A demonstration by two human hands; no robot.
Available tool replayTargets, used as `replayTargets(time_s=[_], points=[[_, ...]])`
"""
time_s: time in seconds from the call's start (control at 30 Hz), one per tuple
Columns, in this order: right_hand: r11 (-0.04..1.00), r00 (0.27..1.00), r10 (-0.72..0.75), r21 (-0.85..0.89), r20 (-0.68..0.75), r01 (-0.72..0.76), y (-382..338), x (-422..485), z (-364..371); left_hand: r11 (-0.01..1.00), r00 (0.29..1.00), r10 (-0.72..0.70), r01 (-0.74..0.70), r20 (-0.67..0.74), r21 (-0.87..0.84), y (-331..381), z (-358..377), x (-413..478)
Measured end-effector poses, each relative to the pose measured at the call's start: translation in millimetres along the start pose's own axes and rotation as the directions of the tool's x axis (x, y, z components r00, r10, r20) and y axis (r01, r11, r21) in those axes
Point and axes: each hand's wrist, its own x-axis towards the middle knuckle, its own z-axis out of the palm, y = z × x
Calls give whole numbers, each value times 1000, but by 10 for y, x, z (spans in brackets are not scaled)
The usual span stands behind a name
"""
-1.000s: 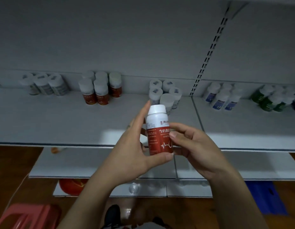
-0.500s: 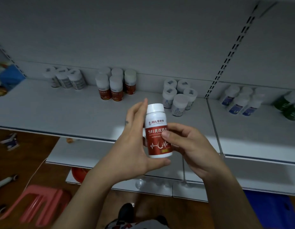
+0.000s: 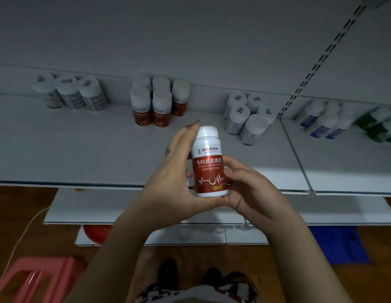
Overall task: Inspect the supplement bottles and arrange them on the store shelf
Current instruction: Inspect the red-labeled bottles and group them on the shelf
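While the left hand (image 3: 174, 171) cups the bottle (image 3: 209, 162) at frame centre, the right hand (image 3: 251, 191) grips its lower side, upright above the shelf (image 3: 80, 149).

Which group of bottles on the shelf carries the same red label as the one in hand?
The second group from the left, red lower labels like the held bottle. Other groups show grey, blue or green.
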Motion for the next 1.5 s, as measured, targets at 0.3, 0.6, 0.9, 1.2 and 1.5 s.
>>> replayTargets(time_s=[0.3, 0.6, 0.9, 1.2, 1.5], points=[[998, 996, 9, -66, -89, -15, 128, 189, 248, 989, 999, -21, 13, 49, 147, -238, -314, 13], [985, 998, -2, -172, -58, -8, 141, 274, 367, 983, 996, 84, -83, -3, 162, -327, -367, 54], [998, 996, 1, 60, 86, -6, 72, 304, 412, 994, 992, 107, -104, -66, 44, -284, -453, -23], [987, 995, -103, -122, 18, 104, 56, 314, 382, 997, 999, 23, -25, 24, 80, -221, -522, -56], [946, 969, -200, -286, -144, 152, 35, 271, 399, 998, 999, 15, -18, -49, -55, -221, -446, -37]])
